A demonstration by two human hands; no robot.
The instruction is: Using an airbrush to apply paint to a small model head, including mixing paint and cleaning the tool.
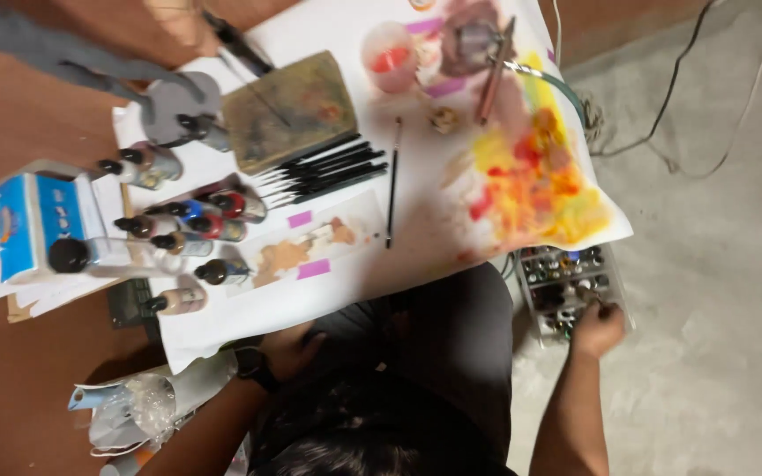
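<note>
This looks like a painting corner in a home or a small art room. A brown bench (pixel 11 115) carries a big white paper sheet (pixel 416 220) with splashes of red, yellow and orange paint (pixel 531 176). Many little paint bottles (pixel 196 220) stand in a bunch, and thin black brushes (pixel 328 167) lie in a row. A clear box (pixel 566 282) full of more small bottles sits on the grey concrete floor (pixel 716 264), near some loose cables (pixel 663 132).
</note>
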